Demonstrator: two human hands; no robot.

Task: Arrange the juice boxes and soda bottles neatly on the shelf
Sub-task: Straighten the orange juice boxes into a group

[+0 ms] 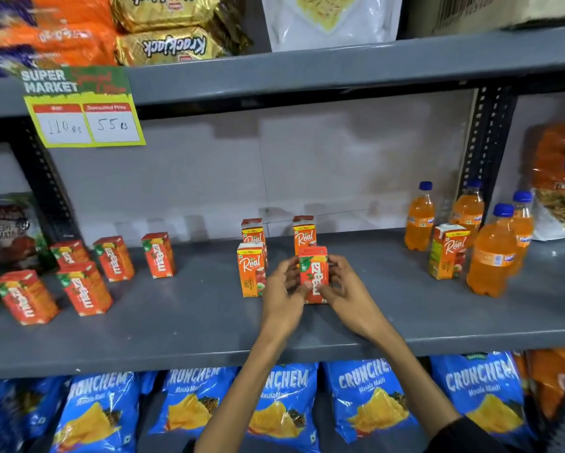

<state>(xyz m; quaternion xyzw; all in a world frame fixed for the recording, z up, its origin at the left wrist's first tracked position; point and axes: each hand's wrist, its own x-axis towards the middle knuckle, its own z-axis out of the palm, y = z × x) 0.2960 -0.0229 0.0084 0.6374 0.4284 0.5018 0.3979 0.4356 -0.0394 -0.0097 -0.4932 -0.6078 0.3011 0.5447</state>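
A red Maaza juice box (313,273) stands on the grey shelf (192,318) at the middle, gripped from both sides by my left hand (282,294) and my right hand (343,289). Three Real juice boxes stand close by: one (251,269) just left of my hands, one (253,231) behind it and one (304,235) behind the held box. Several Maaza boxes (84,287) stand at the left. Another Real box (447,251) stands among several orange soda bottles (491,253) at the right.
Blue Crunchem snack bags (366,397) hang on the shelf below. Biscuit packs (163,44) lie on the shelf above, with a price tag (84,107) on its edge. An orange snack bag (559,178) stands at the far right past a black upright (490,135).
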